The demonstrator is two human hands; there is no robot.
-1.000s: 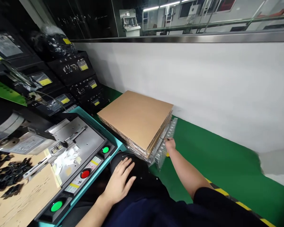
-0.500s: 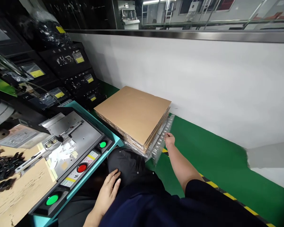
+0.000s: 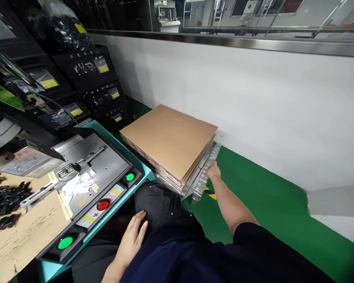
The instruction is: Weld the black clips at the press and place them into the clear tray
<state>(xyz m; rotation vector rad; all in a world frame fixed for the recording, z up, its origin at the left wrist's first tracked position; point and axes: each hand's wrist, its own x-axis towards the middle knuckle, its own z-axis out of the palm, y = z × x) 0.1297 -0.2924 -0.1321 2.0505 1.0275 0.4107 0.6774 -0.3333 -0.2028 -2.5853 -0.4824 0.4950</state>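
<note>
My left hand (image 3: 132, 234) lies on my thigh in the dark trousers, its fingers stretched out and nothing in them. Reaching forward at the right, my right hand (image 3: 214, 170) is at the edge of a clear ridged plastic tray (image 3: 201, 187). Its fingers are curled and partly hidden, so what they hold, if anything, cannot be made out. A stack of brown cardboard sheets (image 3: 171, 139), with clear plastic between and under it, stands on the tray's left side.
At the left is a teal-edged machine with green buttons (image 3: 65, 242), a red button (image 3: 103, 204), white pieces (image 3: 79, 186) and black parts (image 3: 10, 200). Black crates (image 3: 98, 68) are stacked behind it. A white wall (image 3: 253, 98) borders the green floor (image 3: 253, 184).
The view has shifted slightly. My right hand has turned a little at the tray's edge, with one finger now pointing forward. My left hand stays on the thigh.
</note>
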